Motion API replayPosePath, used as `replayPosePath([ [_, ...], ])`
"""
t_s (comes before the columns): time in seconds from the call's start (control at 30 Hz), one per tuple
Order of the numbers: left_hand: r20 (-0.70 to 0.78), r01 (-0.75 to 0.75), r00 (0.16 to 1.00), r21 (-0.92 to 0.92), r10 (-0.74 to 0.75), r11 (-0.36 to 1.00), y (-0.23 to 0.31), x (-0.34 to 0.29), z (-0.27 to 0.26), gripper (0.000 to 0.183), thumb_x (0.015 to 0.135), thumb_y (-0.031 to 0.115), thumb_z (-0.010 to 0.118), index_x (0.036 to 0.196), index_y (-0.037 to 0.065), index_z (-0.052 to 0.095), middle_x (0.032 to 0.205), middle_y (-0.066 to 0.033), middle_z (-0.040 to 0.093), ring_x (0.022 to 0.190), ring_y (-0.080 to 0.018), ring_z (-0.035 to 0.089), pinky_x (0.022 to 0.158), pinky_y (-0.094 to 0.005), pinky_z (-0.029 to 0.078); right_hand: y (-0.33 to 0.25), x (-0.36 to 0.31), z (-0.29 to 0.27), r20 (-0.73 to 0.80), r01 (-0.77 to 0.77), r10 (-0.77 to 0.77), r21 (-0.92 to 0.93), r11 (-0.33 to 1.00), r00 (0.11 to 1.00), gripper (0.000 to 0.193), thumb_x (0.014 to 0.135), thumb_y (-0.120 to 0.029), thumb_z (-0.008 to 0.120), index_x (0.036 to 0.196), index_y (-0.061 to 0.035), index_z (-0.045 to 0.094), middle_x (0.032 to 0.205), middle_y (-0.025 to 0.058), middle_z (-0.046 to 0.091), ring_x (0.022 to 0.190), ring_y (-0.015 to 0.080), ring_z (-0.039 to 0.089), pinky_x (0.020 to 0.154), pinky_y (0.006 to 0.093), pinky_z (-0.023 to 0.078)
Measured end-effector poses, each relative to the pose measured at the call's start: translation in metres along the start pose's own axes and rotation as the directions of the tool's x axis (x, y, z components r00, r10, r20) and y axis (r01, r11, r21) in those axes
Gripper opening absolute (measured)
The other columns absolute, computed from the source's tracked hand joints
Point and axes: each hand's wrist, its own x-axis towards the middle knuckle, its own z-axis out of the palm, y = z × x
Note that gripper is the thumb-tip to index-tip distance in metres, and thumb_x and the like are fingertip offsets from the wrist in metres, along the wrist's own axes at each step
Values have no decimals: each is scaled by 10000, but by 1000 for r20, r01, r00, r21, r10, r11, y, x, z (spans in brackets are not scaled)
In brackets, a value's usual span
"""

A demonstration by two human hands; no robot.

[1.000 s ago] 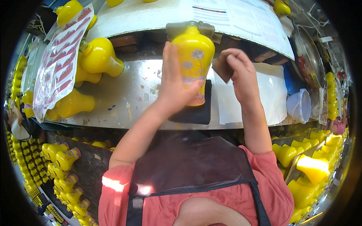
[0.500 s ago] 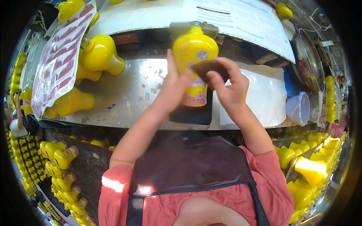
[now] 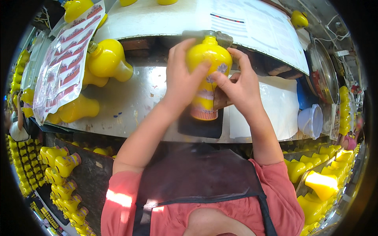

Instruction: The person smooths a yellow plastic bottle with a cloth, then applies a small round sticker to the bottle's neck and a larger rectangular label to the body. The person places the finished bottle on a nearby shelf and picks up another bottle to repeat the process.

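Your left hand (image 3: 183, 72) is cupped half open around the left side of the yellow vase (image 3: 205, 87), fingers up by the shoulder, thumb lying across the front. And here's your right hand (image 3: 241, 84) on the other side, partly curled: the index finger reaches the vase's right shoulder, the thumb comes in at the printed flower, and a brown flat piece (image 3: 222, 100) is tucked in that grip, showing below your fingers beside the lower body. How tightly either hand squeezes, I can't tell.

The vase sits right in front of you, neck pointing away, just by a dark roll (image 3: 224, 39) at the white board's edge. Its narrow foot comes toward you, above a black cloth (image 3: 212, 131); whether they touch, I can't tell. There's a pale band around the lower body and a pinkish, pleated-looking print at the foot.

Out on the metal table (image 3: 138, 98), white paper (image 3: 271, 106) lies to your right, with a small pale bucket (image 3: 311, 122) beyond it. Over on your left, a sheet of printed stickers (image 3: 69, 65) stands at a slant, close to another yellow vase (image 3: 106, 59) tipped on its side.
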Motion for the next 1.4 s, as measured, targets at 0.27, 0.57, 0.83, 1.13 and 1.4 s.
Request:
replayPosePath([
  [0.27,17,-61,998,38,61,997,-5,23,10,314,1052,250,520,1176,-4,657,1169,-119,574,1077,-218,572,1001,-340,455,-9,7,7,12,-88,88,-12,996,996,801,772,-325,863,1419,-20,503,1102,139,698,689,131,646,649,258,541],
  [0.57,140,133,986,-344,-89,929,-12,7,7,482,1133,372,310,1356,18,548,1326,-131,549,1243,-213,529,1094,-343,411,-18,17,-16,196,-273,223,280,920,955,633,880,-312,730,1398,-12,525,993,101,697,752,120,663,667,268,527],
  [0.83,179,-176,964,-119,195,977,-14,6,-1,642,926,348,685,1425,-1,482,1434,-230,491,1328,-409,469,1158,-481,346,-35,41,-18,196,-63,66,-21,998,978,530,885,-345,756,1252,6,603,977,100,686,751,106,606,693,247,509],
  [1.13,200,-208,952,-136,233,969,-17,7,-6,722,857,342,758,1435,14,474,1435,-225,487,1329,-412,466,1148,-484,359,-39,49,-15,157,-144,152,-60,988,976,438,902,-322,713,1178,9,630,861,126,668,787,155,626,710,299,509],
  [1.4,73,-137,986,-141,148,981,-6,16,4,405,881,248,736,1207,29,638,1223,-172,603,1159,-359,558,1034,-446,442,-28,21,-22,161,-98,89,48,994,983,606,802,-180,820,1342,-23,596,1143,57,637,641,25,528,561,173,409],
])
